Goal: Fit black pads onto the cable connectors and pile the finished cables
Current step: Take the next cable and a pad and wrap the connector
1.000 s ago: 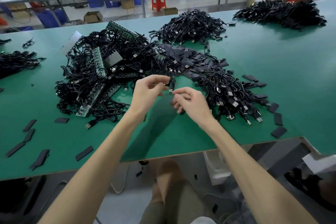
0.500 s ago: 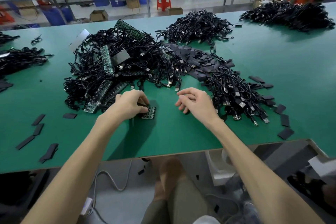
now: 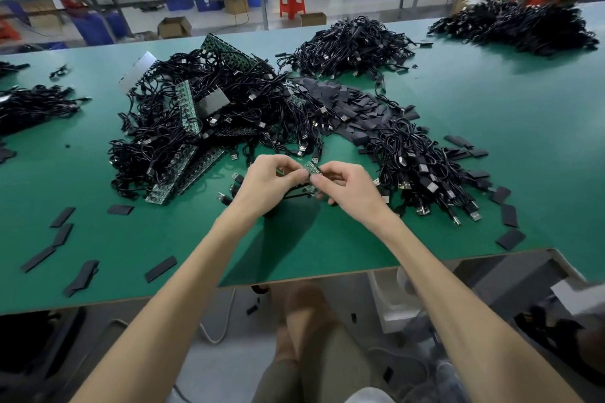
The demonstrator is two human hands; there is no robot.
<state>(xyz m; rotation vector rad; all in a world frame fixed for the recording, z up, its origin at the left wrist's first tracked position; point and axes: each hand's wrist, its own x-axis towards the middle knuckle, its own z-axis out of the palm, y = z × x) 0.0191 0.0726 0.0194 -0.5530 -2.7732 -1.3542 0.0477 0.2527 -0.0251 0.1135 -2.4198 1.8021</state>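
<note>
Pinches by left hand [image 3: 270, 181] and right hand [image 3: 348, 188] hold a small green circuit strip [image 3: 311, 169] beside black cables [image 3: 203, 127]; seemingly light, stiff: grip edges.

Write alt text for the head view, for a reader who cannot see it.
A left hand and a right hand pinch a small green circuit board between them above a green table. Tangled heaps of black cables and loose black pads lie behind and beside the hands.
</note>
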